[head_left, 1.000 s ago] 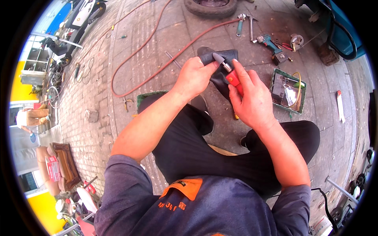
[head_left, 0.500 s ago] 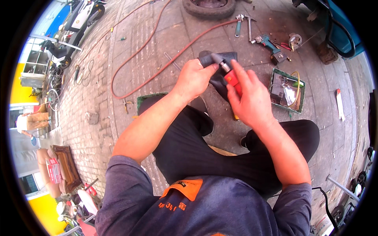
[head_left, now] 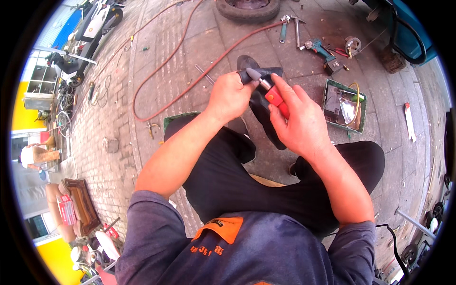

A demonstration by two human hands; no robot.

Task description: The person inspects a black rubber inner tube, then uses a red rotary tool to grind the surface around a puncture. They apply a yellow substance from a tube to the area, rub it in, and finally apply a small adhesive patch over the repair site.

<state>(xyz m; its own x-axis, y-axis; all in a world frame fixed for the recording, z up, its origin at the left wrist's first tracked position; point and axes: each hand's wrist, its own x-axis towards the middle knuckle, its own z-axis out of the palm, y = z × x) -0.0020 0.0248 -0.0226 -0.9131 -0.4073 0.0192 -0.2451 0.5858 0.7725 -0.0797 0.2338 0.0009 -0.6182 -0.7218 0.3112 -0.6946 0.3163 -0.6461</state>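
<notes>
The black tube (head_left: 262, 111) hangs between the hands, its long axis running down and rightward from the left hand (head_left: 229, 96), whose fingers pinch its upper part; the red tool (head_left: 274, 96), gripped by the right hand (head_left: 304, 118), points up and left, its grey cone (head_left: 253, 74) nearest the left thumb; whether cone and tube touch, I can't tell; the drill (head_left: 321, 50) lies beyond.

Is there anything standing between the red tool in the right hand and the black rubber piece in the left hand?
Nothing visible does. The grey tip of the red tool is over the black rubber piece, with the left hand close beside it. Whether tip and rubber touch, I cannot tell.
</notes>
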